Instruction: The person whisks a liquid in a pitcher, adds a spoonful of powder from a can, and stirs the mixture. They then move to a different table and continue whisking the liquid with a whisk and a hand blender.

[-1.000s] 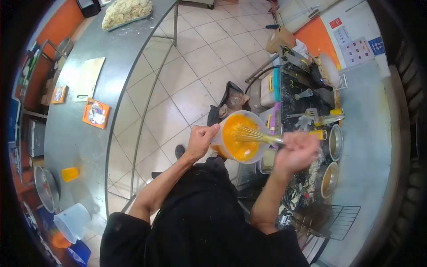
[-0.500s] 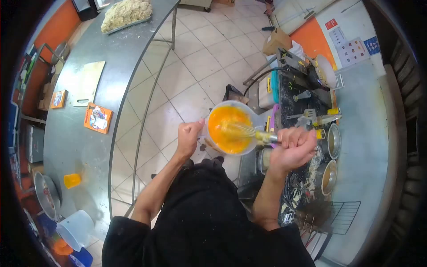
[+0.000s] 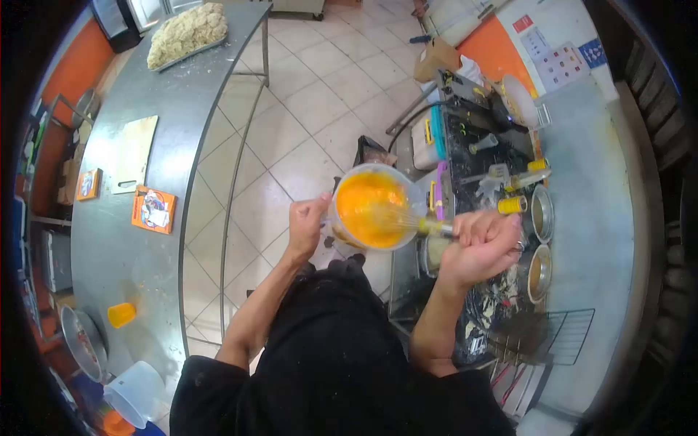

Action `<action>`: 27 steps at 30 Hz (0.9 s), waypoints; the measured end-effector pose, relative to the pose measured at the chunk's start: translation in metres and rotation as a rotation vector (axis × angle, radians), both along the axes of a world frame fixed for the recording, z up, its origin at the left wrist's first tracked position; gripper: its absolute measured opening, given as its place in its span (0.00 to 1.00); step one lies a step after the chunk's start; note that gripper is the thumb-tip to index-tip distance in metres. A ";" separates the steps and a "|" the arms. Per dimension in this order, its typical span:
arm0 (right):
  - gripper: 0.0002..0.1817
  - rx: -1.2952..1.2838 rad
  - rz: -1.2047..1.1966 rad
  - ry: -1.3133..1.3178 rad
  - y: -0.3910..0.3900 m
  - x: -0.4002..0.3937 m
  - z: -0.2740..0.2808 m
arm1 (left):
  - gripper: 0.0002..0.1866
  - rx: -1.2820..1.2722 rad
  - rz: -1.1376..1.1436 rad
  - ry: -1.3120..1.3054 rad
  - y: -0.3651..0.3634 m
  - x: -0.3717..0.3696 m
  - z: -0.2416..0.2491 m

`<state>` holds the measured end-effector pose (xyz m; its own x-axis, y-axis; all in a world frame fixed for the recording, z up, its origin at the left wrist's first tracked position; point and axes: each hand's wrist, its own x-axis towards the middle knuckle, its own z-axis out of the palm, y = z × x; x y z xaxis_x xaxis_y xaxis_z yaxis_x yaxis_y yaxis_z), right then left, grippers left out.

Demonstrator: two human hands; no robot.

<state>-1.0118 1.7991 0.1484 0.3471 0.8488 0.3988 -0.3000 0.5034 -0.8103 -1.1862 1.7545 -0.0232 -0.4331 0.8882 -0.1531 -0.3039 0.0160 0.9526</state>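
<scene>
My left hand [image 3: 309,224] is closed on the left side of a translucent plastic jug [image 3: 414,195], apparently at its handle, which the fingers hide. In the jug is a bright orange-yellow liquid [image 3: 367,195] that looks like beaten egg. My right hand [image 3: 481,243] grips the handle of a wire whisk [image 3: 435,227] from the right. The whisk's wires dip into the liquid and are smeared by motion. The jug is held in front of my body, above the tiled floor.
On the left, a long metal table [image 3: 163,131] carries a tray of dough [image 3: 187,35], a cutting board [image 3: 136,154], orange boxes [image 3: 154,209] and an orange cup [image 3: 121,315]. At right, a cluttered dark counter holds round metal pans [image 3: 539,275], a yellow-capped bottle [image 3: 528,179] and a wire rack [image 3: 571,336].
The whisk has shifted slightly within the liquid, and the jug appears tilted a little differently. Both hands keep their grips. The view has turned slightly, moving the surroundings.
</scene>
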 end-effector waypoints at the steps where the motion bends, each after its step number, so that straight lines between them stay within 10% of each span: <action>1: 0.23 -0.011 -0.016 -0.001 0.001 -0.003 -0.014 | 0.25 -0.011 -0.016 -0.001 -0.002 0.002 0.001; 15: 0.23 0.018 -0.029 0.066 -0.002 0.004 -0.003 | 0.26 0.114 -0.076 0.078 0.010 -0.013 0.014; 17: 0.22 0.072 -0.276 -0.316 0.008 -0.013 -0.034 | 0.26 0.146 -0.091 0.093 0.012 -0.008 0.015; 19: 0.22 -0.119 0.081 -0.052 0.005 -0.011 -0.037 | 0.26 0.208 -0.097 0.109 0.018 -0.007 0.018; 27: 0.23 -0.135 0.046 -0.124 0.004 -0.007 -0.022 | 0.26 0.152 -0.137 0.029 0.023 -0.003 0.013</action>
